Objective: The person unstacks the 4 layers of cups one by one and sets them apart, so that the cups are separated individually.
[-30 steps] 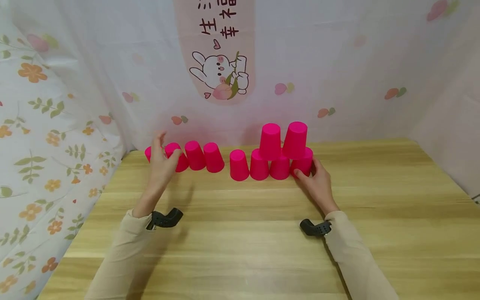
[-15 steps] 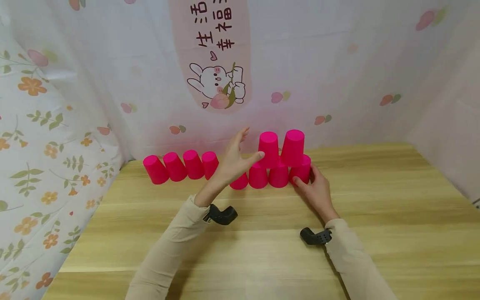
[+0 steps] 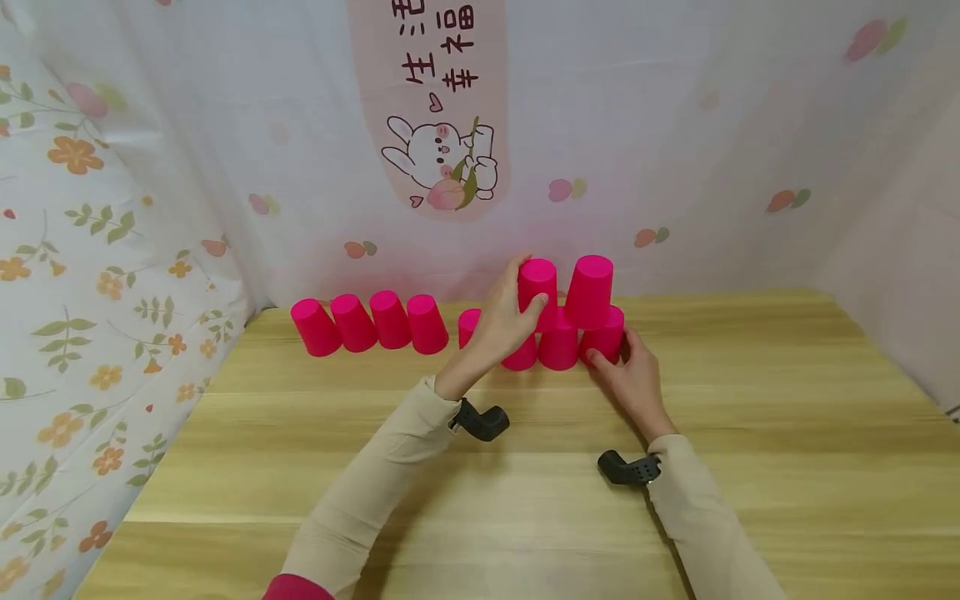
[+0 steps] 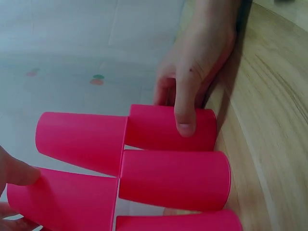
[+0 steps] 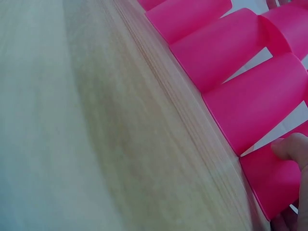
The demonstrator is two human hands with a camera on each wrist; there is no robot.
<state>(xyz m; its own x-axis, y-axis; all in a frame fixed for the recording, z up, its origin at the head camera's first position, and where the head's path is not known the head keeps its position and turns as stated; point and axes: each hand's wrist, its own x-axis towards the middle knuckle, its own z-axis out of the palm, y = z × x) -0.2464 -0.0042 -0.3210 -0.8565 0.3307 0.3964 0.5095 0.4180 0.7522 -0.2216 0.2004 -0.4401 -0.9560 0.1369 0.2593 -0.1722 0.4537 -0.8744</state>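
Pink cups stand upside down in a row, with two more resting on top of that row. My left hand (image 3: 504,321) grips the upper left cup (image 3: 537,283), thumb in front and fingers behind. Beside it, the upper right cup (image 3: 589,293) sits untouched across two lower cups. My right hand (image 3: 637,379) holds the rightmost lower cup (image 3: 611,332), its thumb on the near side; the right wrist view also shows this thumb (image 5: 291,147). The left hand partly covers the leftmost lower cup (image 3: 468,322) and its neighbour (image 3: 520,357).
To the left, a separate line of several upside-down pink cups (image 3: 317,329) stands on the wooden table (image 3: 525,500). A patterned white cloth (image 3: 637,125) hangs right behind the cups, and a floral cloth (image 3: 90,333) hangs at the left side.
My left hand has moved right from the separate line of cups to the upper left cup and taken hold of it. The right hand has stayed on its cup.
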